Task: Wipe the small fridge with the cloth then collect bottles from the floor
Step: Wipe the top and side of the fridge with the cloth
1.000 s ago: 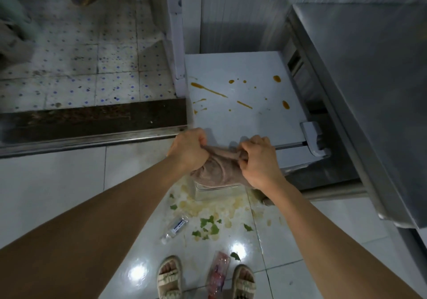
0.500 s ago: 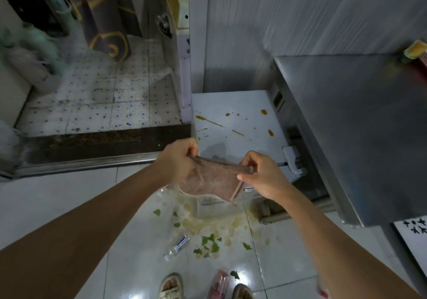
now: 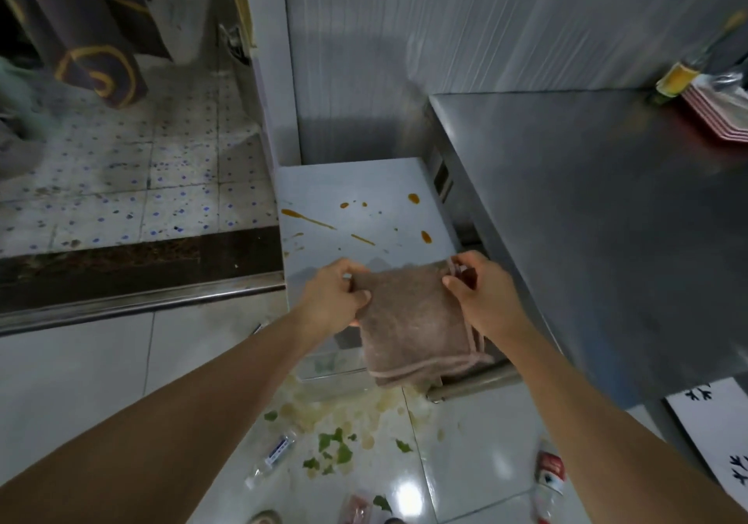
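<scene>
A brown cloth [image 3: 413,321] hangs spread between my two hands over the front edge of the small white fridge [image 3: 364,187]. My left hand [image 3: 330,299] pinches its upper left corner and my right hand [image 3: 481,295] pinches the upper right corner. Orange sauce streaks and drops mark the fridge top behind the cloth. On the floor lie a clear bottle with a blue label [image 3: 273,452], a red-labelled bottle [image 3: 548,479] by my right forearm, and a pinkish bottle [image 3: 356,509] at the bottom edge.
A steel counter [image 3: 587,220] stands to the right of the fridge with red plates [image 3: 716,118] at its far end. Green leaf scraps [image 3: 334,448] and a yellowish spill cover the white tiles below the fridge. A metal door sill [image 3: 137,305] runs to the left.
The bunched cloth has been pulled apart and now hangs flat and wider between my hands. The view has tilted upward, showing more wall and counter.
</scene>
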Demonstrator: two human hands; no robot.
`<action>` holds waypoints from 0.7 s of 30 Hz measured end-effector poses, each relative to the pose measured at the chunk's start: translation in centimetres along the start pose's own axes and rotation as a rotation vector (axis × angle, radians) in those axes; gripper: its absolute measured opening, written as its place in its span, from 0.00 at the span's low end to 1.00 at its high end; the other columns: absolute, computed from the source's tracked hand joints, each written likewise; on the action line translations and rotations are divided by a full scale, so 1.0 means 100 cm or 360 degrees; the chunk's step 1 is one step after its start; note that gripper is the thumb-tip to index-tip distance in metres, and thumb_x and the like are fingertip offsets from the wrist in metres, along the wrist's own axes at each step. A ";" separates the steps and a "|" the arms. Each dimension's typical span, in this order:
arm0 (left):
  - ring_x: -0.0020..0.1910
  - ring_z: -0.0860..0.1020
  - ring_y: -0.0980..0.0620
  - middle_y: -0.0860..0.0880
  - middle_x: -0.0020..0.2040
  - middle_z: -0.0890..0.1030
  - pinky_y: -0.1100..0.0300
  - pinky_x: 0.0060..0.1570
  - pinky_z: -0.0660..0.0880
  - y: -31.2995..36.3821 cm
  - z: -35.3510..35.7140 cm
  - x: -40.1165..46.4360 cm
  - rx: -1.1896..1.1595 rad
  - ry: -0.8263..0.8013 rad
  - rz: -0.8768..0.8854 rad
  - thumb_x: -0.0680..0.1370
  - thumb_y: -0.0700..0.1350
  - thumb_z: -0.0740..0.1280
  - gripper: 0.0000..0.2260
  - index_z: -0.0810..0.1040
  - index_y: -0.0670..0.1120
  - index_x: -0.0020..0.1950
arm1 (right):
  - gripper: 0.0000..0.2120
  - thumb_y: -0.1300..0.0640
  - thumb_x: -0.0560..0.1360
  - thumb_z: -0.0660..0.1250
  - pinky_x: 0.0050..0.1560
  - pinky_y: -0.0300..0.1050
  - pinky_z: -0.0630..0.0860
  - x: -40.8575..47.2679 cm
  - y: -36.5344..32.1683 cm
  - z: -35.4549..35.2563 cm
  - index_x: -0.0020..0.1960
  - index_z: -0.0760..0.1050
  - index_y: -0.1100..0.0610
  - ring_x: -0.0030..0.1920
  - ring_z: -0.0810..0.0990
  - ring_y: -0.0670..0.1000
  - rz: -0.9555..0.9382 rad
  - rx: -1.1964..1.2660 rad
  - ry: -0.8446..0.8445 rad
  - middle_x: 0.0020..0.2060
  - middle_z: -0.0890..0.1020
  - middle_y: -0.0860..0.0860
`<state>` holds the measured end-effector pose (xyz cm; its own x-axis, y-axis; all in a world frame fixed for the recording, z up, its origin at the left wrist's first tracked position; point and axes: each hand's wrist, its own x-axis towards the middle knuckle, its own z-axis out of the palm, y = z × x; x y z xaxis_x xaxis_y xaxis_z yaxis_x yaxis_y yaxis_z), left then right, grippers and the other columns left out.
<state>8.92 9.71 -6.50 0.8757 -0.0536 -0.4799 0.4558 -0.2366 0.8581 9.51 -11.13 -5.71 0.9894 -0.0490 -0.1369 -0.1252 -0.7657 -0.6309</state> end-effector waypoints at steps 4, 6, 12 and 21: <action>0.53 0.77 0.47 0.47 0.56 0.77 0.60 0.45 0.72 -0.020 0.013 0.041 0.0784 0.0232 0.0227 0.74 0.40 0.66 0.16 0.71 0.48 0.61 | 0.21 0.54 0.78 0.64 0.63 0.52 0.72 0.021 0.020 0.030 0.69 0.67 0.58 0.63 0.71 0.57 0.0064 -0.0356 0.0159 0.63 0.71 0.58; 0.59 0.73 0.46 0.47 0.61 0.75 0.57 0.51 0.70 -0.032 0.010 0.046 0.1080 0.0251 0.0372 0.74 0.37 0.65 0.18 0.72 0.48 0.63 | 0.21 0.56 0.77 0.64 0.64 0.55 0.71 0.018 0.027 0.051 0.69 0.67 0.56 0.66 0.67 0.58 -0.0083 -0.0538 0.0239 0.65 0.69 0.58; 0.65 0.69 0.45 0.47 0.66 0.72 0.52 0.63 0.67 -0.049 -0.002 0.054 0.1459 0.0190 0.0560 0.71 0.32 0.62 0.26 0.70 0.47 0.67 | 0.27 0.41 0.79 0.55 0.74 0.59 0.46 0.000 0.030 0.128 0.76 0.55 0.44 0.76 0.47 0.60 -0.0415 -0.0719 -0.0140 0.77 0.52 0.56; 0.65 0.66 0.45 0.47 0.67 0.71 0.55 0.62 0.59 -0.042 -0.010 0.101 0.1780 0.0334 0.0765 0.71 0.35 0.66 0.24 0.70 0.44 0.67 | 0.34 0.41 0.79 0.46 0.74 0.57 0.41 0.080 0.046 0.104 0.77 0.46 0.61 0.76 0.49 0.63 -0.0063 -0.1052 0.0049 0.76 0.51 0.64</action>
<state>16.00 11.11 -14.81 0.9723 -0.2317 -0.0320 -0.2156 -0.9407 0.2618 16.09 -8.42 -17.63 0.9952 -0.0239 -0.0950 -0.0270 -0.9991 -0.0321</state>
